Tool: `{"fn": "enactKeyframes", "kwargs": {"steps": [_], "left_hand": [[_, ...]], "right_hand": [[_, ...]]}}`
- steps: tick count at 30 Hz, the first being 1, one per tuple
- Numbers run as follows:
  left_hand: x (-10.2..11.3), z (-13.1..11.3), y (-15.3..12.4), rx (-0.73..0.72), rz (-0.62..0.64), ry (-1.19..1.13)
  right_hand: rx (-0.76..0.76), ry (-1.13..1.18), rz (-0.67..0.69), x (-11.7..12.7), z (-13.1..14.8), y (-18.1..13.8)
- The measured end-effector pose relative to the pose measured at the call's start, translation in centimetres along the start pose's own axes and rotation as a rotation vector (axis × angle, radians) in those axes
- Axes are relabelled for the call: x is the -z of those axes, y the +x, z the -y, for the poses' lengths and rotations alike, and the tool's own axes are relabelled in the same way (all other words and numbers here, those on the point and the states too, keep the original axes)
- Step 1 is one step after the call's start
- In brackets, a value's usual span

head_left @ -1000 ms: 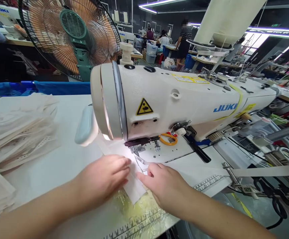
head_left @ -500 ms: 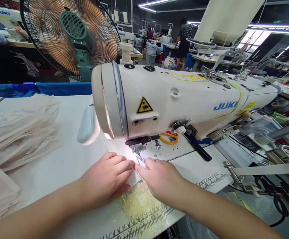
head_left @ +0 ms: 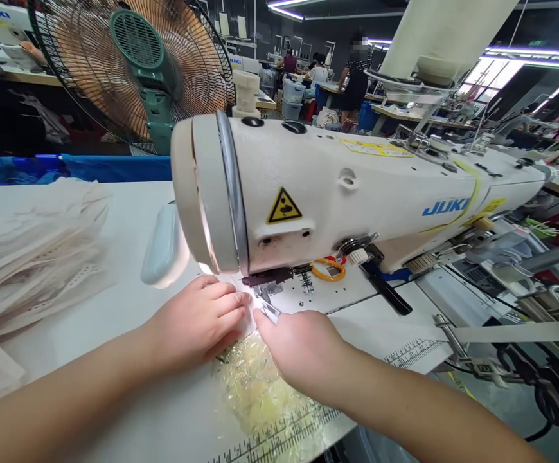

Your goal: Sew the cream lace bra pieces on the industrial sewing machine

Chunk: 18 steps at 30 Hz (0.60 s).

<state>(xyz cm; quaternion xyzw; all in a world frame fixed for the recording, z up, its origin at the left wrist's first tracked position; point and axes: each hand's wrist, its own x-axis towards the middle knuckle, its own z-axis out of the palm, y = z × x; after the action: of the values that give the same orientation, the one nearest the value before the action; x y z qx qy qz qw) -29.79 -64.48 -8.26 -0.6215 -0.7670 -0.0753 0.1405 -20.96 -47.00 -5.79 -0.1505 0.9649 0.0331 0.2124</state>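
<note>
Under the head of a white sewing machine (head_left: pixel 318 186), both hands work close together beside the lit needle area. My left hand (head_left: pixel 205 318) has its fingers curled together and pressed on a piece of white fabric (head_left: pixel 247 326), most of which the hand covers. My right hand (head_left: pixel 303 344) is closed on a slim, shiny metal tool (head_left: pixel 270 312) that looks like tweezers. Its tip points toward the presser foot (head_left: pixel 260 292). The right fingers are mostly hidden behind the back of the hand.
Pale lace-edged fabric pieces (head_left: pixel 43 251) lie piled at left. A yellowish clear plastic patch (head_left: pixel 255 392) and a ruler strip (head_left: pixel 279 444) are on the table's front. Orange-handled scissors (head_left: pixel 328 270) lie under the arm. A large fan (head_left: pixel 139 64) stands behind; people work farther back.
My left hand has shifted slightly left and up, so a small gap shows between the hands. More of the metal tool shows at my right hand. The camera view has shifted slightly.
</note>
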Motion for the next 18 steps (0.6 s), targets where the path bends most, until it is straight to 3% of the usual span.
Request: {"fn": "enactKeyframes", "kwargs": {"steps": [7, 18], "left_hand": [[0.1, 1.4, 0.0, 0.025, 0.072, 0.05], [0.2, 2.8, -0.2, 0.166, 0.022, -0.064]], "right_hand": [[-0.071, -0.053, 0.05, 0.5, 0.9, 0.9], [-0.045, 0.008, 0.068, 0.2, 0.9, 0.1]]}}
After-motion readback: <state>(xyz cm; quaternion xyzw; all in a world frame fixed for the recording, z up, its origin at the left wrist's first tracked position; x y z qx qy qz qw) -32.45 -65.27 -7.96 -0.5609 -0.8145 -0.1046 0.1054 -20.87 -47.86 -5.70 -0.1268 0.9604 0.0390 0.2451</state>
